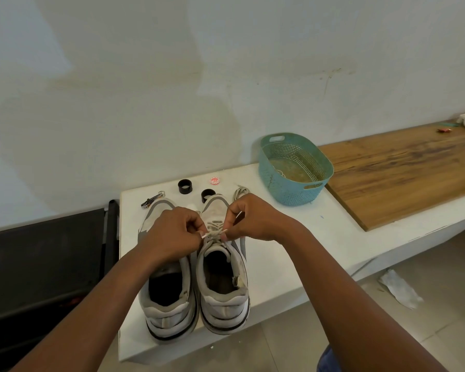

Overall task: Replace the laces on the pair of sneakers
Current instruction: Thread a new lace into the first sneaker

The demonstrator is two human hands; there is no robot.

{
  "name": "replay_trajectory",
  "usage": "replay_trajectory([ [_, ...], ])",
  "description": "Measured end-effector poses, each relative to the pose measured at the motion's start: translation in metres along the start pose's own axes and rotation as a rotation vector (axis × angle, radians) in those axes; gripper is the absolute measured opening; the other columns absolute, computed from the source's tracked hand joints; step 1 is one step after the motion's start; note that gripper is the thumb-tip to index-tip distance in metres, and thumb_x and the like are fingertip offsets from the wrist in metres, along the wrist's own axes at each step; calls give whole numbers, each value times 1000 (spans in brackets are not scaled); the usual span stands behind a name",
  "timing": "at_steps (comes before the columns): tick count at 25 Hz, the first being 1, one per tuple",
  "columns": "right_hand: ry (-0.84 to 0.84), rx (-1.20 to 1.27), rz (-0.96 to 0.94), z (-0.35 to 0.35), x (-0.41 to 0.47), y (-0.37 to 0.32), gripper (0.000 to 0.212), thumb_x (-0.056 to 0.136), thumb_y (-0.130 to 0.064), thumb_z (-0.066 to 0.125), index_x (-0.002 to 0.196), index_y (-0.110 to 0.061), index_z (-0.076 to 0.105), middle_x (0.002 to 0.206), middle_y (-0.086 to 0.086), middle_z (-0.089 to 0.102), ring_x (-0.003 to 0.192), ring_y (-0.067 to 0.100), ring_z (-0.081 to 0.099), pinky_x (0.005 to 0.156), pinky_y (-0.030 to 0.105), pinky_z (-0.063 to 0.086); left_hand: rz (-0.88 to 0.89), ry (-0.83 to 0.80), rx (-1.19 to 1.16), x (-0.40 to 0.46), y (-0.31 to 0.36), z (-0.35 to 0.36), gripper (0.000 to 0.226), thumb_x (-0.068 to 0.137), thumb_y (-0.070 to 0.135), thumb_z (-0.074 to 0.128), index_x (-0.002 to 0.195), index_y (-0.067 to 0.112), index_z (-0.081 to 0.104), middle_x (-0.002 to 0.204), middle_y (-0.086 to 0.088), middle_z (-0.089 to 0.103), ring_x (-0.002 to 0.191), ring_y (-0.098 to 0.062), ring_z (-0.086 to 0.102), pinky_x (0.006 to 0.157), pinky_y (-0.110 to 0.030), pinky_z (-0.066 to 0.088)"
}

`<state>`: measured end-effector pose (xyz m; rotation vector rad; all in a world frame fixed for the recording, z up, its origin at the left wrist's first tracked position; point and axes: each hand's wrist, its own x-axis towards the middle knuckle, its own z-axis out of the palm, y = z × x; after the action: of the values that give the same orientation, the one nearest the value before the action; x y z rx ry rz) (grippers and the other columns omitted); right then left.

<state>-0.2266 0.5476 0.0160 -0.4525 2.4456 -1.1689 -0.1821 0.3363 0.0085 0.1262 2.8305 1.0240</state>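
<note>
From the head camera, a pair of worn grey-and-white fabric sneakers stands side by side, heels toward the viewer, on a white painted ledge (293,237). The right-hand sneaker (223,280) carries a pale beige woven lace (214,229) crossing its upper eyelets. The left hand (172,234) and the right hand (249,220) meet over that lacing, each with fingers curled in, pinching a lace end between thumb and fingertips. The left-hand sneaker (167,291) lies partly under the left wrist, so its lacing cannot be made out.

The lace looks soft, limp and light, likely to slip back through an eyelet unless held taut; the stiff tips seem the best place to grip for threading. The shoes look padded and pliable at the collar, firm at the rubber sole, and probably steady enough to stay put under gentle pulling.

Behind the toes lie a loose coil of off-white lace (240,191), two short black plastic rings (185,186), a red-and-white round cap (215,180) and a small metal clip tool (153,201). A teal perforated plastic basket (285,194) sits beside a brown wooden board (403,173).
</note>
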Motion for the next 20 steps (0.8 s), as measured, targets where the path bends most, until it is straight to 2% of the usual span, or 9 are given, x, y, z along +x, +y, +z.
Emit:
replay_trajectory([
  [3,-38,-27,30,-3,-2,0,15,73,-10,91,77,-5,77,77,6,77,75,15,70,85,43,61,1,27,86,-1,-1,1,14,79,12,70,74,25,73,70,10,71,70,-10,67,71,-30,58],
  [6,-69,-48,46,-4,-3,1,14,73,-10,91,77,-5,78,78,7,77,80,16,72,91,47,60,-13,45,191,-2,-3,0,12,75,13,67,73,24,72,70,9,69,68,-10,63,65,-25,52],
  [10,-100,-43,71,-6,-4,3,16,74,-10,91,79,-2,78,71,0,76,75,7,70,93,43,60,-57,60,258,-3,-2,1,11,72,15,67,72,25,71,70,8,68,67,-8,60,60,-21,46],
  [14,-125,-52,78,-7,-6,4,18,75,-13,91,83,-2,78,71,-4,74,75,10,67,88,40,58,-70,74,313,-2,-3,3,10,73,18,68,70,27,68,71,9,68,70,-10,61,59,-21,41],
  [17,-119,-35,53,-10,-8,4,15,78,-11,89,87,-6,78,78,0,74,78,12,67,85,38,59,-12,35,204,-1,-7,-3,17,88,20,70,81,35,73,80,17,69,76,-5,63,62,-15,39],
  [20,-133,26,32,-14,-8,4,16,80,-8,87,93,-6,77,81,5,73,75,12,63,69,28,55,71,15,-34,-1,-6,-7,20,96,24,68,105,39,77,97,24,70,84,-4,65,72,-15,45],
])
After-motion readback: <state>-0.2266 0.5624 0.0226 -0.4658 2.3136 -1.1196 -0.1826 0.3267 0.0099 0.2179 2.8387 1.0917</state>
